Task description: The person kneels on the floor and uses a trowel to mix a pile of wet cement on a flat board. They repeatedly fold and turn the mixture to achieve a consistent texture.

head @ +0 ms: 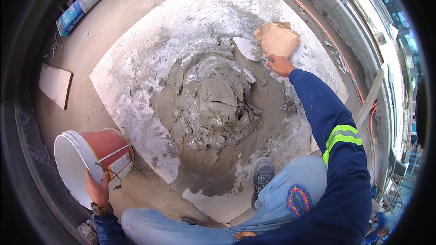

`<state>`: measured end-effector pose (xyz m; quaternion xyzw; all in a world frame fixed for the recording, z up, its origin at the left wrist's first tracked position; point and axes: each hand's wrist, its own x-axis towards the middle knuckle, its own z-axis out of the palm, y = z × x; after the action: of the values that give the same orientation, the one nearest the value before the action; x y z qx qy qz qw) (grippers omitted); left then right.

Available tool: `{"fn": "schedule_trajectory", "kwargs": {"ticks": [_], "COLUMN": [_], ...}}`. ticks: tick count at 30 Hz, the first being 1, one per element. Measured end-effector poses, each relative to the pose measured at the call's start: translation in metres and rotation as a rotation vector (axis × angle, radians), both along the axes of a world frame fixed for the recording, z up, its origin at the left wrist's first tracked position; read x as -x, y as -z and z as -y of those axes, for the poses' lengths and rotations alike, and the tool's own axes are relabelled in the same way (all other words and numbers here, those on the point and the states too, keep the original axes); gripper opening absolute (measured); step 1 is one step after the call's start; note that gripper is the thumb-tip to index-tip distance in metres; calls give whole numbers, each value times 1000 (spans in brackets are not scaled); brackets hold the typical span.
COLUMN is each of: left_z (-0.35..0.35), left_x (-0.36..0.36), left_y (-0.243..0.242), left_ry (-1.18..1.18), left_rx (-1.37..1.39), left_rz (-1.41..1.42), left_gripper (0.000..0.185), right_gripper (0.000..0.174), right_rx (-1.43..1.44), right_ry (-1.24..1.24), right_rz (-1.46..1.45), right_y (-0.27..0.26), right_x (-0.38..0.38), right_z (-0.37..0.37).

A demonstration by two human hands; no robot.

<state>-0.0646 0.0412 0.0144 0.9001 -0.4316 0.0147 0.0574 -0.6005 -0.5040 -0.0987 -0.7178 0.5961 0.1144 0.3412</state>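
Note:
My left hand point(97, 187) grips the rim of a red and white plastic bucket point(105, 146). The bucket lies tipped on its side, its pale inside facing left. My right hand point(282, 66) is low over the board, beside a crumpled piece of brown paper point(277, 39) and a flat, pale grey blade-like piece point(247, 48), possibly a trowel blade. Whether its fingers hold anything is hidden. Before me, a mound of wet grey mortar point(218, 98) with a cracked top is heaped on a pale, powder-covered board point(129, 54). Wet mortar spreads around the mound.
A blue and white bag point(81, 9) lies at the upper left, and a loose tile-like slab point(54, 85) at the left. An orange hose point(327, 34) runs along the right side near a wooden strip point(369, 98). My shoe point(263, 173) rests at the board's near edge. Another person point(378, 228) is at the lower right.

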Motion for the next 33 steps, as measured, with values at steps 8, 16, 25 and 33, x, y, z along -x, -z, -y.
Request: {"fn": "schedule_trajectory", "kwargs": {"ticks": [8,16,25,33], "left_z": [-15,-7,5,-5], "left_x": [-15,-12,-8,4], "left_y": [13,9,5,13], "left_ry": [39,-47,-55,-36], "left_rx": [-9,-37,-16,73], "left_rz": [51,-37,-11,-22], "left_gripper": [73,71,71,61], "right_gripper": [57,56,56,54], "right_rx": [-72,5,106,243], "right_ry": [-177,-392,-473,-660], "right_rz": [22,113,91,66], "right_y": [19,53,46,28], "right_x": [-52,-37,-66,-49], "right_z": [28,50,36,23]}}
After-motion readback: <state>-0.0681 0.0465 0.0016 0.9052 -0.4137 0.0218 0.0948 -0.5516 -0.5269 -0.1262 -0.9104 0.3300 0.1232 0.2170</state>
